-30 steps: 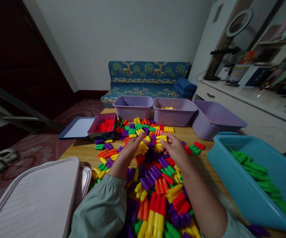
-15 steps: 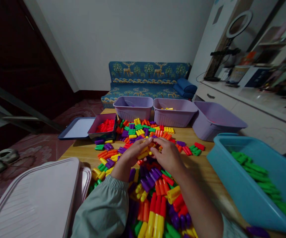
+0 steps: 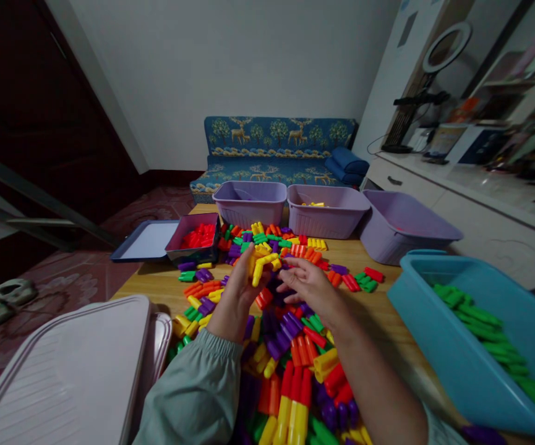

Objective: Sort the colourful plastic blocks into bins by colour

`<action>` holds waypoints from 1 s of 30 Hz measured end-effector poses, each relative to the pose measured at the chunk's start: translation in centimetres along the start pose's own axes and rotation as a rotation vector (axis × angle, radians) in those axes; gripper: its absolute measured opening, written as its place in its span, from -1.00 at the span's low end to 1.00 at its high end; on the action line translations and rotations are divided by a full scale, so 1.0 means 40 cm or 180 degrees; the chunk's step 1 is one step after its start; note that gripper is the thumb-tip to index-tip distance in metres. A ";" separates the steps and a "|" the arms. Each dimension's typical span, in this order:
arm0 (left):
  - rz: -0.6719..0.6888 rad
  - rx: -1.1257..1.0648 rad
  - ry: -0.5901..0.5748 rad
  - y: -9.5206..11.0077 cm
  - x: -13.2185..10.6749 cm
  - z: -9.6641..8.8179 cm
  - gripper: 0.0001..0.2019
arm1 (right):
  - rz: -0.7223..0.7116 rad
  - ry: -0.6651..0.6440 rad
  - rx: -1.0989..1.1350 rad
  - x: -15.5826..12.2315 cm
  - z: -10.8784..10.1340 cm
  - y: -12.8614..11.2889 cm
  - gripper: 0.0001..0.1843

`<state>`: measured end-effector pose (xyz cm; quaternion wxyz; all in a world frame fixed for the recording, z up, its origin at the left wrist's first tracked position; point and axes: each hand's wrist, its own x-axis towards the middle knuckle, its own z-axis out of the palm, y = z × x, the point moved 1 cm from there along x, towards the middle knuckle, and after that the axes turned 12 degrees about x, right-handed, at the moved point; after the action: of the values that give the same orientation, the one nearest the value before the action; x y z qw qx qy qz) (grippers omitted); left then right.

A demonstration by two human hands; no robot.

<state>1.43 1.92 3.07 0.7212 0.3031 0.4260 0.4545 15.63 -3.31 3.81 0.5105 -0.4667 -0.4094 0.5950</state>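
My left hand (image 3: pixel 240 279) is closed around several yellow plastic bullet-shaped building blocks (image 3: pixel 261 264), which stick out past the thumb. Just to the right, my right hand (image 3: pixel 311 283) hovers over the pile with its fingers apart and nothing visible in them. Beneath both hands spreads a heap of similar blocks in purple (image 3: pixel 282 334), red, orange, green and yellow. Closer to me, a joined red-and-yellow row of blocks (image 3: pixel 295 398) lies on the heap between my forearms.
Purple bins (image 3: pixel 248 210) line the table's far edge. A blue bin (image 3: pixel 427 321) with green blocks stands at right. At left are a tin box (image 3: pixel 190 252) of red blocks, its lid (image 3: pixel 146 242) and pale bin lids (image 3: pixel 72 364). A patterned sofa (image 3: pixel 276 164) is behind.
My hands have parted. The left has turned upward with the yellow blocks in it, while the right has drawn away to the right and opened.
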 end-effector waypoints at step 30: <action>0.1925 0.4839 0.0892 -0.033 0.001 -0.025 -0.40 | 0.0066 0.0528 0.0609 0.033 -0.054 0.013 -0.66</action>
<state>1.07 1.48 1.51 0.1066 0.7498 0.6030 0.2505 17.57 -2.05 2.62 0.5786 -0.4677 -0.3022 0.5960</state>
